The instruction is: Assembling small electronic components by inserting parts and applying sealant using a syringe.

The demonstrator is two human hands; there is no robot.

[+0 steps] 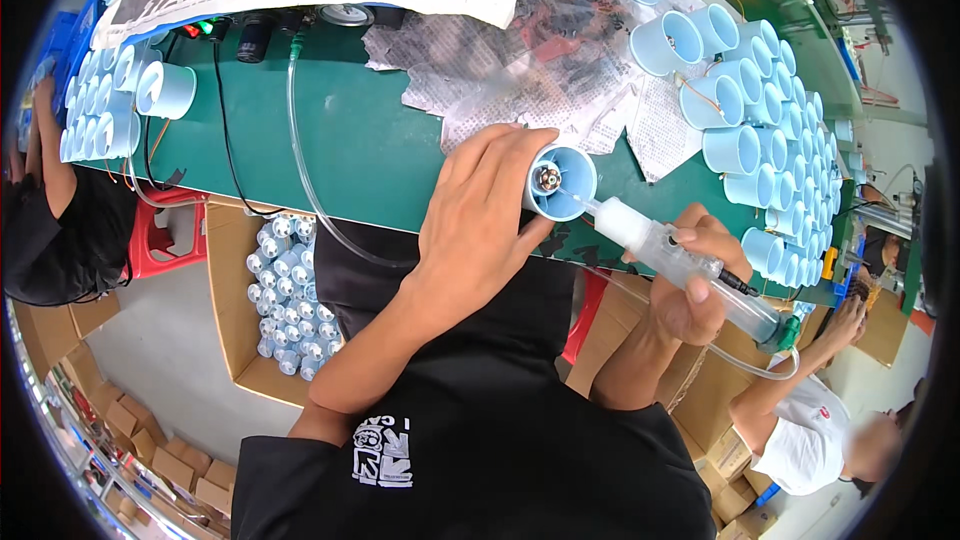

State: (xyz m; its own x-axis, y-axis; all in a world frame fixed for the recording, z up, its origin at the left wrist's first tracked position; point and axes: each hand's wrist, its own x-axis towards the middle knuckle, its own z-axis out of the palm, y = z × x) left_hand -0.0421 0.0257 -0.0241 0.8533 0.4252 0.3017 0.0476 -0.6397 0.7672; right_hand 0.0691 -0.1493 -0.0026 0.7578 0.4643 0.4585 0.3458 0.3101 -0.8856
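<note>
My left hand [483, 205] is closed around a light blue plastic cup-shaped housing [578, 168], its open end turned up toward me. Inside the housing sits a small round metal part [547, 178]. In my right hand [700, 275] is a clear dispensing syringe [640, 230], gripped along its barrel. The syringe's thin needle reaches into the housing's opening, close to the metal part; whether its tip touches anything is too small to tell. A green cap and a clear air hose [780, 374] are at the syringe's back end.
Many similar blue housings [742, 149] stand on the green table [375, 155] at right, others [165, 90] at far left. Newspaper sheets [590, 80] lie ahead. A clear tube [303, 155] crosses the table. A cardboard box [228, 300] of parts stands below left. Other people [800, 430] sit either side.
</note>
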